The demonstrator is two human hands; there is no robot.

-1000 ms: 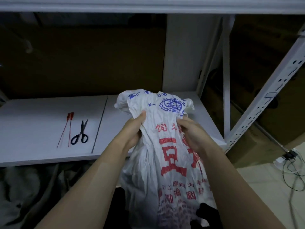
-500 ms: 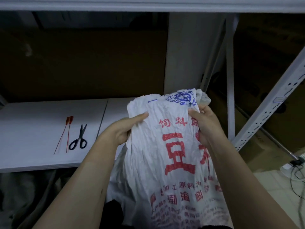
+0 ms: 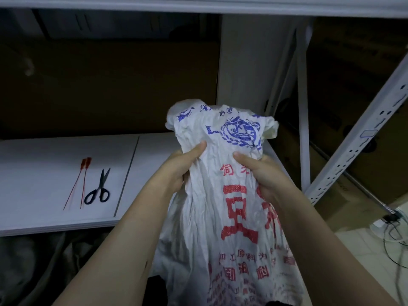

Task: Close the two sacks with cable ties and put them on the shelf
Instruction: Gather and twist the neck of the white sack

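1. While a person stands before a white metal shelf, two red cable ties lie side by side on its board, well to the left of the hands; black-handled scissors lie just beside the ties on their right, blades together and pointing toward the back.
2. Brown cardboard fills the dim space behind the board; an upper board runs along the top of the view; a perforated white upright slants down the right side, with cardboard boxes behind it.
3. Crumpled grey fabric lies under the board at lower left; dark cables trail over pale floor tiles at far right.
4. Raised in front of the shelf's right end is a crumpled white sack, printed with red characters and a round blue emblem; it hides that end of the board, and both forearms cross the board's front edge; its lower part runs off the bottom of the view.
5. Gripping from the left, the left hand clenches the gathered neck, thumb pressed on the front and fingers wrapped out of sight behind; the right hand clasps the same neck from the right, thumb likewise on the printed face.
6. Between the two thumbs the cloth is bunched narrow; above the grip the mouth flares in a ruffle carrying the blue emblem; below it the body hangs wider, red print facing the camera.
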